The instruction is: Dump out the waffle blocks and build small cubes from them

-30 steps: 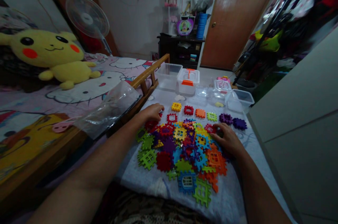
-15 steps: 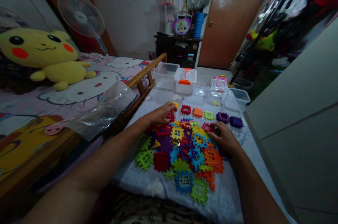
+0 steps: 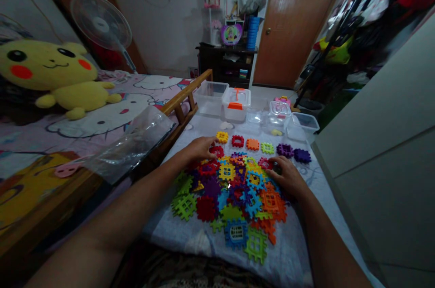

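Note:
My left hand (image 3: 203,148) is at the far left side of a heap of plastic interlocking tiles. Its fingers are apart, between a yellow window tile (image 3: 222,137) and a red frame tile (image 3: 216,151). At the heap's right side my right hand (image 3: 286,172) rests with fingers spread, the tips by a pinkish-red tile (image 3: 264,163). Between the hands lie many tiles, among them a blue window tile (image 3: 236,232), a green window tile (image 3: 256,244) and an orange one (image 3: 271,200). Behind the heap, a row holds a red tile (image 3: 238,141), an orange tile (image 3: 253,144) and a purple tile (image 3: 302,156).
Clear plastic boxes stand along the table's far end, one with an orange-handled lid (image 3: 237,103). On the left, a wooden bed rail (image 3: 186,93) runs beside the table, with a plastic bag (image 3: 132,143) over it. A pale cabinet (image 3: 384,152) borders the right side.
My left hand has drawn back a little to the left, uncovering the yellow tile at the row's left end. My right hand stays in nearly the same place.

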The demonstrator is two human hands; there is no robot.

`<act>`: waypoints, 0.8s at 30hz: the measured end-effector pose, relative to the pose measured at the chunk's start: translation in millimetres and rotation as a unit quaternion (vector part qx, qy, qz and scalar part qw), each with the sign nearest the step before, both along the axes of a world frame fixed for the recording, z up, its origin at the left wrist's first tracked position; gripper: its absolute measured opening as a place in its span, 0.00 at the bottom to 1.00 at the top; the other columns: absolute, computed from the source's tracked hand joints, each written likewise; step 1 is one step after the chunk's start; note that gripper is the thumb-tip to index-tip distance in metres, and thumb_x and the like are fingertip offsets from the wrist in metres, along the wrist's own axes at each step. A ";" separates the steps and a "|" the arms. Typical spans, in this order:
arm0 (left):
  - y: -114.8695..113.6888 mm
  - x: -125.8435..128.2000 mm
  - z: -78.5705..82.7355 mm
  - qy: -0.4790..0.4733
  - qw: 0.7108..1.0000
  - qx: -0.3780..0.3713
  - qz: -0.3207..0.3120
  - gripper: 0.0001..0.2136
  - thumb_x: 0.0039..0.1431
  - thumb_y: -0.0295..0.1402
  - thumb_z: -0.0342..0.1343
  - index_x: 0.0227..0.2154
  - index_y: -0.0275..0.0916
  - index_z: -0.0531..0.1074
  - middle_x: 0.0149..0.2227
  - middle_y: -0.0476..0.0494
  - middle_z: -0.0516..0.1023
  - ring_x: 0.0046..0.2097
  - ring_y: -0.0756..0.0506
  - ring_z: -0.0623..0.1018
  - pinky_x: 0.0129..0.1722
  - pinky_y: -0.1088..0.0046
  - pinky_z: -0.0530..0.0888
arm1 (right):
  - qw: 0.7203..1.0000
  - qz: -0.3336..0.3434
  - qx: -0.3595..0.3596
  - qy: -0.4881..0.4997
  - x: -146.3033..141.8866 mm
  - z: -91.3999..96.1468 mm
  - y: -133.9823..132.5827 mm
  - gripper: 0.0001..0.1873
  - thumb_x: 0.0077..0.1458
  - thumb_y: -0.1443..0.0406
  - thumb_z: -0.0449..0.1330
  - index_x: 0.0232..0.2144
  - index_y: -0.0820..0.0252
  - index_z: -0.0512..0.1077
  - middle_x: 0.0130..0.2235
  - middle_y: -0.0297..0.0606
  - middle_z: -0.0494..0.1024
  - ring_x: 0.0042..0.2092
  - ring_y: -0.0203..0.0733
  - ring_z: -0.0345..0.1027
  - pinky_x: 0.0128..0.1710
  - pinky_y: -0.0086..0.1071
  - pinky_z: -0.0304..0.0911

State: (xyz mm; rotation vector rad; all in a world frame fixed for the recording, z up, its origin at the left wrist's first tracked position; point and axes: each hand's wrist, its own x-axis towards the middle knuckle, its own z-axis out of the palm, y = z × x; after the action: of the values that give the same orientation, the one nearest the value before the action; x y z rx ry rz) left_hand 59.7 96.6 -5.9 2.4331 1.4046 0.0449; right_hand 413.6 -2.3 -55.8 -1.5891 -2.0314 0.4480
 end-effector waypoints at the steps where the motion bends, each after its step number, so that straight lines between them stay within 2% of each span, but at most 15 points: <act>1: 0.3 1.9 0.8 0.013 1.000 0.000 0.004 0.31 0.48 0.40 0.66 0.56 0.40 0.69 0.50 0.42 0.80 0.48 0.42 0.79 0.45 0.73 0.72 | 1.000 0.000 0.001 0.001 0.1 0.1 -0.1 0.17 0.56 0.54 0.60 0.44 0.57 0.73 0.45 0.44 0.74 0.48 0.50 0.69 0.50 0.43 0.65; 4: 2.0 7.0 2.5 0.049 0.999 0.011 0.006 0.30 0.46 0.43 0.66 0.54 0.43 0.72 0.49 0.44 0.80 0.48 0.41 0.79 0.43 0.73 0.72 | 1.000 -0.005 0.003 0.001 0.2 -0.1 -0.3 0.18 0.56 0.54 0.60 0.44 0.57 0.73 0.45 0.44 0.74 0.48 0.50 0.69 0.50 0.43 0.65; 10: 5.9 10.0 0.4 0.099 0.994 0.034 -0.013 0.26 0.48 0.42 0.62 0.52 0.43 0.74 0.47 0.42 0.81 0.46 0.40 0.79 0.40 0.72 0.71 | 1.000 -0.007 0.001 0.000 0.0 -0.3 0.0 0.18 0.56 0.53 0.60 0.44 0.57 0.74 0.45 0.44 0.75 0.48 0.50 0.69 0.51 0.44 0.65; 13: 5.5 10.0 2.3 0.097 0.994 0.036 -0.029 0.24 0.49 0.40 0.61 0.51 0.43 0.75 0.47 0.43 0.81 0.45 0.41 0.79 0.39 0.72 0.71 | 1.000 -0.009 0.002 0.005 -0.6 0.1 -0.4 0.19 0.56 0.53 0.60 0.45 0.57 0.74 0.45 0.44 0.75 0.48 0.50 0.69 0.51 0.43 0.65; 19: 3.6 12.1 10.0 0.093 0.995 0.012 -0.043 0.26 0.46 0.36 0.62 0.52 0.43 0.74 0.48 0.43 0.80 0.46 0.41 0.79 0.40 0.73 0.72 | 1.000 -0.011 0.011 0.010 -1.6 1.2 -1.5 0.18 0.56 0.53 0.61 0.44 0.56 0.74 0.45 0.44 0.75 0.47 0.50 0.70 0.50 0.43 0.65; 24: 6.3 12.0 5.6 0.079 0.996 0.012 -0.047 0.23 0.46 0.35 0.62 0.49 0.42 0.75 0.47 0.42 0.80 0.45 0.41 0.79 0.40 0.72 0.72 | 1.000 -0.006 0.007 0.006 -1.1 1.0 -0.6 0.18 0.56 0.53 0.60 0.44 0.57 0.74 0.45 0.44 0.75 0.47 0.50 0.70 0.50 0.43 0.65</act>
State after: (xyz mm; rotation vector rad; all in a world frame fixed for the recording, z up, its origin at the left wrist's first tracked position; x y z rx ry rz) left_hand 71.6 102.9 -0.3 2.5690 1.3570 -0.1561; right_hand 412.5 -3.0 -54.8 -1.5859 -2.0106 0.4371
